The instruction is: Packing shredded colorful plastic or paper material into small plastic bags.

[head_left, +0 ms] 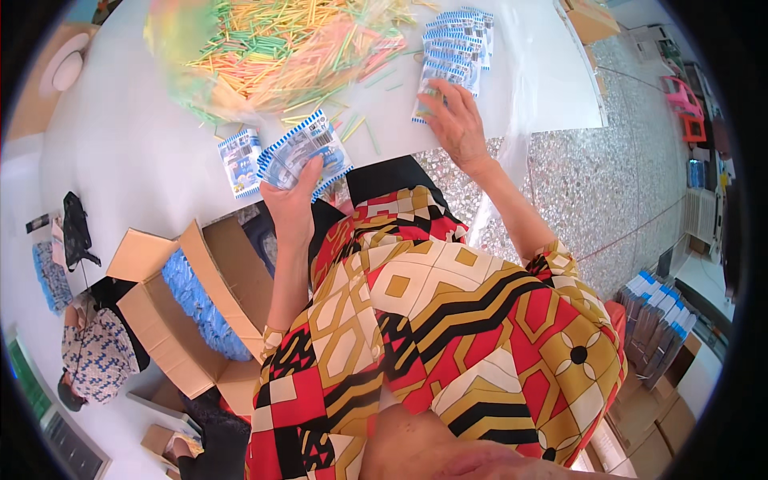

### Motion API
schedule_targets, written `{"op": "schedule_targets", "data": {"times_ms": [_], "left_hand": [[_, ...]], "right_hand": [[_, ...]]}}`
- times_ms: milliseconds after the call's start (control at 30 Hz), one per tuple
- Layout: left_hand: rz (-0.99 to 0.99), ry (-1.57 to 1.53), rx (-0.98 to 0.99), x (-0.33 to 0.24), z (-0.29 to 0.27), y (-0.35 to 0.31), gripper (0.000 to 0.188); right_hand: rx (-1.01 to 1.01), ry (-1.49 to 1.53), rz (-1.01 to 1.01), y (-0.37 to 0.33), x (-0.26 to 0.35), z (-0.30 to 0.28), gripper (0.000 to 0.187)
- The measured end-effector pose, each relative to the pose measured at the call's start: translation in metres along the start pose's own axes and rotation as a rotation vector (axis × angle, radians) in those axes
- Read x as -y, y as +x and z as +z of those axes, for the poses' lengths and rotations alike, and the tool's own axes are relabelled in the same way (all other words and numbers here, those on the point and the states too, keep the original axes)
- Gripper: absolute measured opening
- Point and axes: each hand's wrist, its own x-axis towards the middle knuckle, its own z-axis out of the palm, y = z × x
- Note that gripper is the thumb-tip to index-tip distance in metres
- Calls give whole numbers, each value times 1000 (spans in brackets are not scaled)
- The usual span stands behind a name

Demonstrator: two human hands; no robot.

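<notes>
My left hand [296, 188] holds a small fanned stack of blue-and-white printed packets [300, 152], its thumb lying across the front one. Beside that stack, another blue-and-white packet [240, 164] lies near the table's front edge. Further right, my right hand [458, 124] is bent over the near end of an overlapping row of similar packets [456, 52]. Its thumb and fingers close on the nearest packet there, and they partly cover it. Beyond my left hand, a large clear plastic bag [200, 88] spills many thin green, yellow, orange and pink sticks [280, 60].
The white table [120, 136] curves across the far side. An open cardboard box [160, 324] with blue packaging inside stands at my left. Another person [100, 352] is at far left. Bundled grey-and-blue packs [656, 320] and pink and red stools [684, 104] are at right.
</notes>
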Motion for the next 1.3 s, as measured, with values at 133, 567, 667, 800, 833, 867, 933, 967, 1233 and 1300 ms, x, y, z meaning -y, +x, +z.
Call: {"op": "schedule_targets", "data": {"times_ms": [133,567,667,800,833,867,933,967,1233,1300], "left_hand": [[-11,8,-17,1,1,0,29],[-8,42,84,-4,-6,9,26],[-20,1,89,-6,-3,6,28],[-7,47,104,-7,-3,4,28],[-8,58,115,-8,-4,3,28],[-8,67,124,-9,-5,2,28],[-12,65,129,-8,-8,3,29],[-18,64,140,-8,-9,3,30],[-43,191,180,-13,-15,4,30],[-43,215,179,-13,-16,4,30]], "right_hand": [[-23,-7,20,11,-18,10,41],[-15,357,120,50,44,-7,37],[185,760,187,70,77,-12,32],[447,896,130,85,94,-11,22],[533,939,153,88,95,-10,20],[621,980,177,90,96,-9,18],[635,925,149,97,98,-14,17],[643,868,125,100,99,-15,16],[547,806,-14,104,103,-11,15],[548,804,-14,106,106,-12,16]]}}
